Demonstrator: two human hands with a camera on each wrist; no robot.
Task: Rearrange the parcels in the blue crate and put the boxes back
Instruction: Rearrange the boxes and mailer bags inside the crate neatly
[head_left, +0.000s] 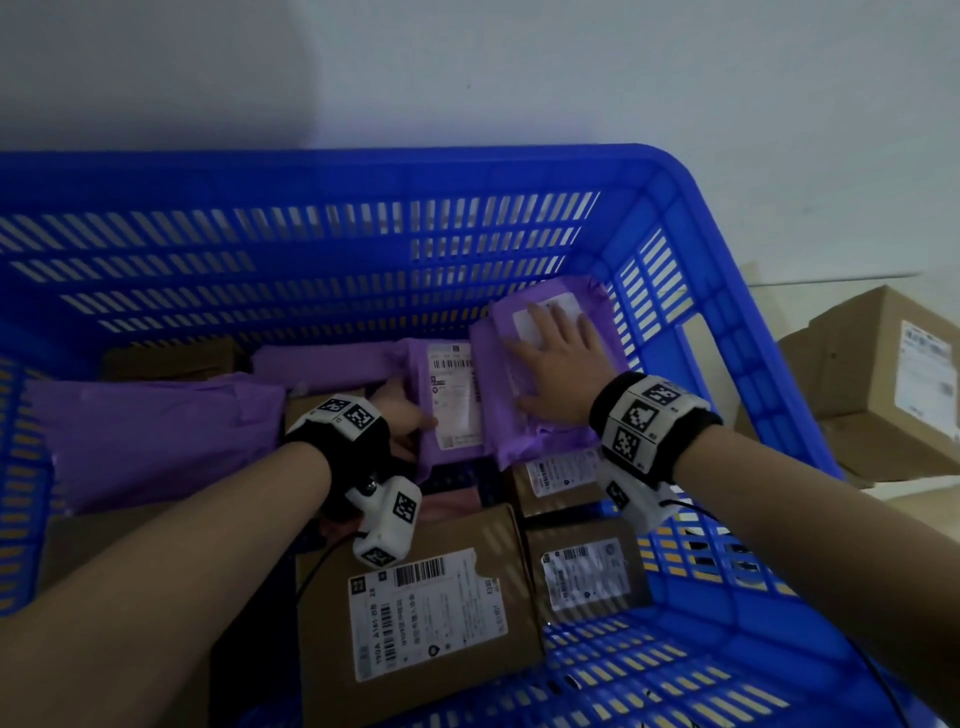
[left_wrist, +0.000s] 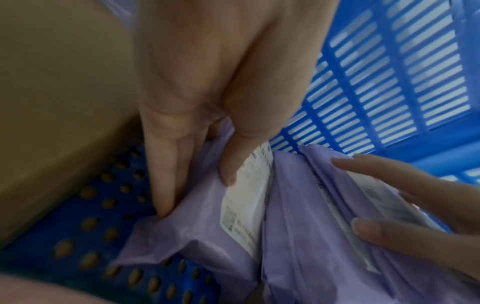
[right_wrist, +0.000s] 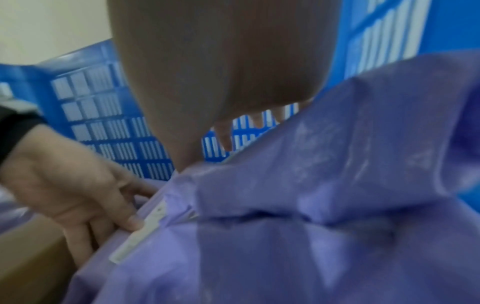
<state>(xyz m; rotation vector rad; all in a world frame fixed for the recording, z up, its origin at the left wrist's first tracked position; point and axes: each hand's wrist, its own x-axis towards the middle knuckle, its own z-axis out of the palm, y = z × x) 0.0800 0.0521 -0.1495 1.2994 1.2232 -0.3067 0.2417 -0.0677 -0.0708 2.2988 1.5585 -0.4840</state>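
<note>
Inside the blue crate (head_left: 363, 171) lie purple plastic parcels and brown cardboard boxes. My left hand (head_left: 405, 415) grips the left edge of a labelled purple parcel (head_left: 452, 395). In the left wrist view its thumb (left_wrist: 228, 172) lies on the white label and its fingers (left_wrist: 166, 195) tuck along the parcel's (left_wrist: 197, 236) side. My right hand (head_left: 558, 364) lies flat, fingers spread, on a second purple parcel (head_left: 498, 364) that leans toward the crate's right wall. That parcel (right_wrist: 311, 185) fills the right wrist view.
A big purple parcel (head_left: 156, 441) lies at the crate's left, another (head_left: 322, 364) at the back. Labelled boxes (head_left: 415, 613) (head_left: 587, 571) (head_left: 561, 478) sit near me in the crate. More cardboard boxes (head_left: 883, 374) stand outside on the right.
</note>
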